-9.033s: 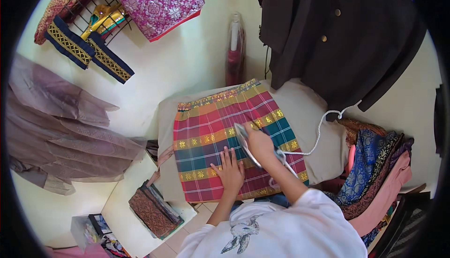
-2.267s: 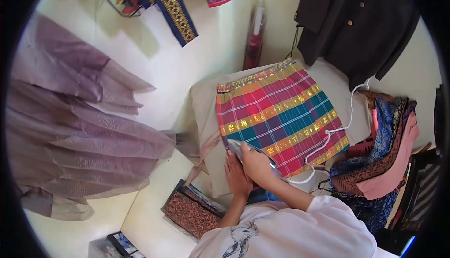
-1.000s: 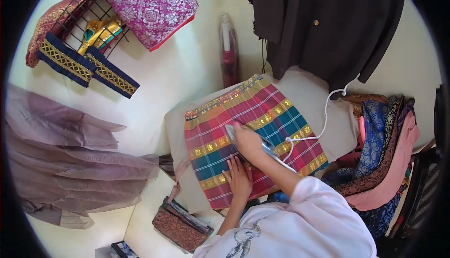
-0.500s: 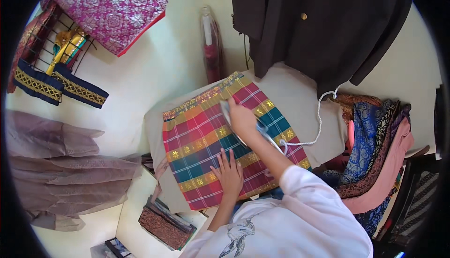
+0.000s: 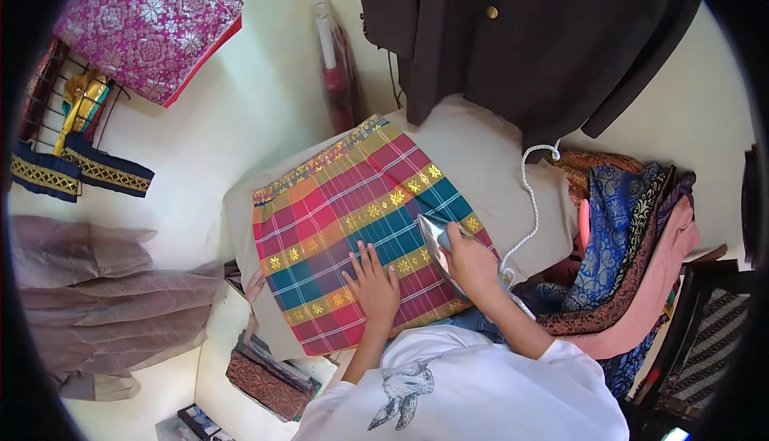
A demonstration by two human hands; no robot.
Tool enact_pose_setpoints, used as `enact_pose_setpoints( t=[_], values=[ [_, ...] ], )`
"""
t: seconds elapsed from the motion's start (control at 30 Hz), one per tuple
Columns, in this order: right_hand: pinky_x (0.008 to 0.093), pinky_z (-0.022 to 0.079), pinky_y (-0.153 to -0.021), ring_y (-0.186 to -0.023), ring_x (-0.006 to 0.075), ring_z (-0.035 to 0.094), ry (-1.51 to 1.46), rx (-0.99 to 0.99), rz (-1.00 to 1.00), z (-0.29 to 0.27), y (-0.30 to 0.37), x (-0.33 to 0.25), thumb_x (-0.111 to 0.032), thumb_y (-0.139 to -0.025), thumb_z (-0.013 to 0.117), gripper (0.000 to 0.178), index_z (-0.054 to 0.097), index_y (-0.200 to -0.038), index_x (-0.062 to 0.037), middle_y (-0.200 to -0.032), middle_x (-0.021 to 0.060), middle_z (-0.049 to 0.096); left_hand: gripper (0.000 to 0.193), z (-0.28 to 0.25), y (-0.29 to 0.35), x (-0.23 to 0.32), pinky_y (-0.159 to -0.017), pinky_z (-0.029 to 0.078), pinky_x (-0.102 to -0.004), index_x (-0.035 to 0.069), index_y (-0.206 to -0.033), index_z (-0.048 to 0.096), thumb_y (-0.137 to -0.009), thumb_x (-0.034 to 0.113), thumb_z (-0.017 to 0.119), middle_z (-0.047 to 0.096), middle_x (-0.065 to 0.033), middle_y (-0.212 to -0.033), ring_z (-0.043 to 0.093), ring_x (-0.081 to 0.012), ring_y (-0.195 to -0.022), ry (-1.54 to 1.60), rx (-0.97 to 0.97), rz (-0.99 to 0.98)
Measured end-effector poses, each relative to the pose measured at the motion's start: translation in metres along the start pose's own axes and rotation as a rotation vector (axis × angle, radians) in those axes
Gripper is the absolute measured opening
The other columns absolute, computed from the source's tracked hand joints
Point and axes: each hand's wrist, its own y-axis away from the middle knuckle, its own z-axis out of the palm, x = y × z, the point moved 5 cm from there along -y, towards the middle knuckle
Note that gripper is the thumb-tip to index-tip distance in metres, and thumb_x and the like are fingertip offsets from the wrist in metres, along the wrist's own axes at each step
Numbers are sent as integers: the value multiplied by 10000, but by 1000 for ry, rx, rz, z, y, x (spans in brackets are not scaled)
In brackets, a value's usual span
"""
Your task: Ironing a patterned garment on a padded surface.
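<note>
A plaid skirt [image 5: 352,193] in red, teal and yellow, with gold motifs and a gathered gold waistband, lies spread on a board with a pale cover [image 5: 513,181]. My right hand [image 5: 473,263] is wrapped round the handle of a clothes iron [image 5: 433,242]. The iron rests on the skirt's right side, its tip pointing up and left. A white cord [image 5: 529,201] runs up from its back. My left hand [image 5: 373,285] lies flat on the lower middle of the skirt, fingers spread.
A dark jacket [image 5: 545,48] with gold buttons hangs over the board's far right. Folded patterned cloths [image 5: 617,233] pile up at the right. Sheer mauve fabric [image 5: 120,305] hangs at the left, below a wire rack [image 5: 76,112]. More folded cloth [image 5: 268,381] lies at the lower left.
My right hand has drawn the iron from the skirt's upper middle down and right, toward its lower right part. The left hand stays flat on the skirt. The whole view has shifted slightly.
</note>
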Motion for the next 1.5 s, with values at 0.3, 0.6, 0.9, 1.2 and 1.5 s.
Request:
enact_pose_setpoints(
  t=[0.3,0.6,0.9,1.2,1.5],
  values=[
    [457,510,-621,-733,358,643,-60,205,-47,-1,-162,-41,-151,-815,553,259,478,-1046,-62,-767,185,640,543,-7,-7,36,-1056,101,-611,178,-1433,271,-932,346,394,136,-132,-1511,131,-387,-1376,-111,-112,74],
    [492,477,-603,-697,386,620,-119,105,-67,-9,-89,-8,-197,-827,572,307,450,-1089,-94,-749,193,628,519,-1,-2,34,-1062,134,-592,245,-1422,300,-928,346,421,155,-135,-1505,148,-387,-1371,-26,-48,35],
    [505,456,-591,-688,405,600,-53,12,87,-18,-15,30,-220,-838,577,281,424,-1028,-80,-748,209,615,481,0,-1,44,-1085,203,-495,262,-1404,337,-931,257,423,220,-100,-1489,223,-332,-1360,41,-85,168],
    [510,464,-644,-745,408,609,-105,325,-1,-21,-185,-6,-194,-822,586,289,438,-1011,-34,-765,229,620,468,-2,-4,49,-1077,233,-487,265,-1389,362,-925,254,430,269,-95,-1467,275,-329,-1337,35,-33,204],
    [496,460,-568,-687,409,599,-52,112,-128,-4,-49,-7,-256,-831,592,391,428,-1130,-64,-714,211,604,514,8,-2,33,-1078,221,-492,132,-1404,322,-920,274,423,260,-99,-1474,275,-290,-1344,118,5,168]
  ],
)
